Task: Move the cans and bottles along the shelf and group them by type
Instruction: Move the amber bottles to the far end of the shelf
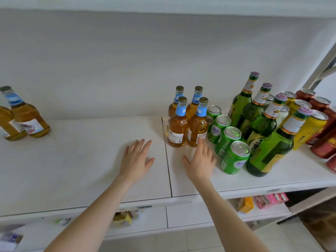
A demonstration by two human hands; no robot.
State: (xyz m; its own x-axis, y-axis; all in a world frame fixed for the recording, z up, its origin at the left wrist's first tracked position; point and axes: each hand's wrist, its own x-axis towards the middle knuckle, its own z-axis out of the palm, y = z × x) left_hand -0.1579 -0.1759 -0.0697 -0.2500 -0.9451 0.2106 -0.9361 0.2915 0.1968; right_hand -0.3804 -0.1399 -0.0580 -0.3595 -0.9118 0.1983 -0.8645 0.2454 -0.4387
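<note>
Several amber bottles with blue neck labels (188, 122) stand in a tight cluster at the middle of the white shelf (81, 160). Right of them runs a diagonal row of green cans (229, 140), then tall green bottles (263, 128), yellow cans (309, 128) and red cans (325, 142). Two more amber bottles (23, 117) stand apart at the far left. My left hand (136, 159) hovers flat and open over bare shelf. My right hand (200, 160) is open just in front of the amber cluster, fingertips touching or nearly touching the front right bottle.
A seam between shelf boards (168, 160) runs front to back between my hands. A lower shelf (227, 213) holds yellow and pink packets. A shelf upright (321, 68) rises at the right. The shelf's back wall is plain white.
</note>
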